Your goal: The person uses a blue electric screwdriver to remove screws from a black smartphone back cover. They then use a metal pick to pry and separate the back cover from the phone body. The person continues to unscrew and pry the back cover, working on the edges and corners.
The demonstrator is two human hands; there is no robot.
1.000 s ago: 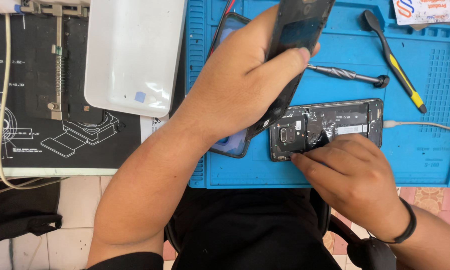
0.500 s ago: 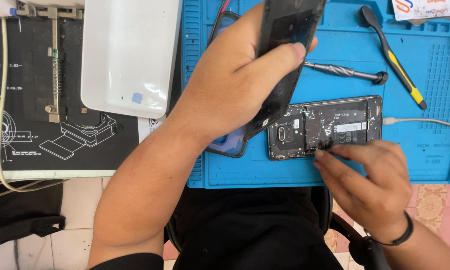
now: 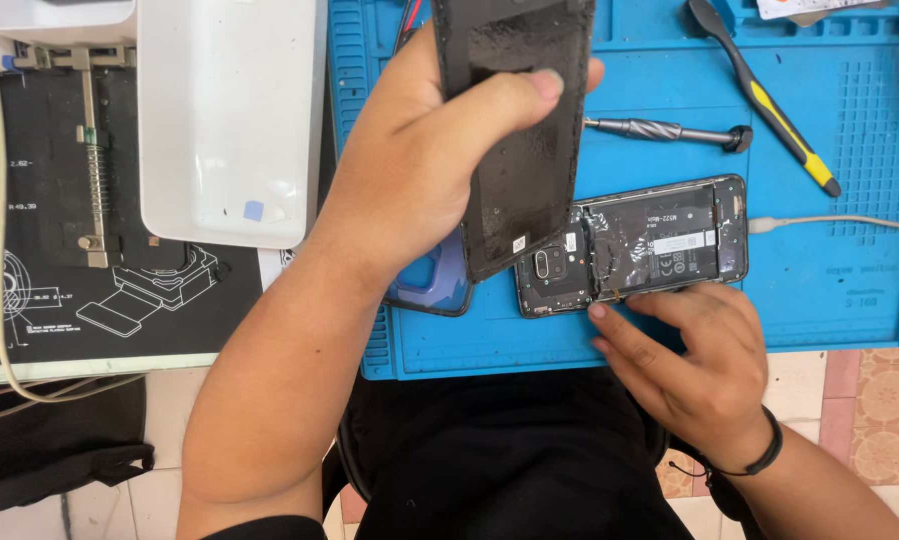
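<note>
Now you are holding the back cover (image 3: 517, 130) up off the blue mat (image 3: 819, 300) in your left hand (image 3: 439, 160), fingers and thumb clamped on its edges, its dark inner side facing you. Your right hand (image 3: 694, 365) is lying loosely open, holding nothing, its fingertips (image 3: 597, 312) touching the near edge of the opened phone (image 3: 634, 255), which is lying flat on the mat with a white cable (image 3: 839, 222) at its right end. By the look of it, you are parting cover from phone. Next comes, likely, putting the cover down somewhere bare and keeping the phone steady. A screwdriver (image 3: 659, 130) and a yellow-handled pry tool (image 3: 769, 95) are lying just beyond.
</note>
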